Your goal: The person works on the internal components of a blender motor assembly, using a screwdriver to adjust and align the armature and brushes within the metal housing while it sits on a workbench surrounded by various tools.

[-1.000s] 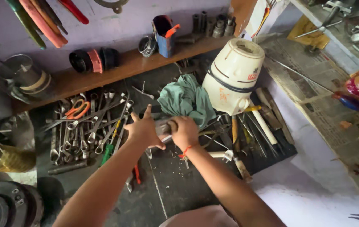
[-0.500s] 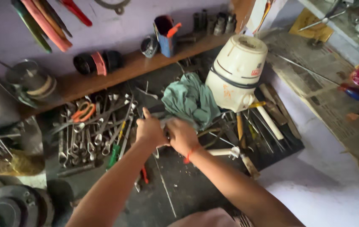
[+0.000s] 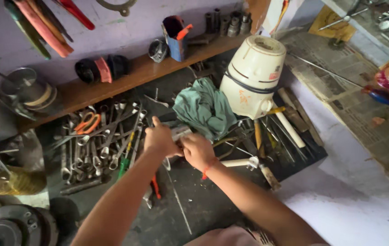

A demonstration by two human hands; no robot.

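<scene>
metal part (image 3: 179,133) | gripped by left hand (image 3: 159,138), right hand (image 3: 197,150) | green cloth (image 3: 205,107), spanners (image 3: 98,141) beside

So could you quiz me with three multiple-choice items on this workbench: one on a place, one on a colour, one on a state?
1. Where does the cloth lie?
A. left of the cream appliance
B. on the shelf
C. under the scissors

2. What colour are the scissors' handles?
A. blue
B. orange
C. white

3. How are the hands?
A. apart, empty
B. together on a small metal part
C. one on the cloth

Answers: 1 A, the cloth sits against the appliance's left side. 2 B, the handles show orange among the spanners. 3 B, the left hand and right hand meet around the part.
</scene>
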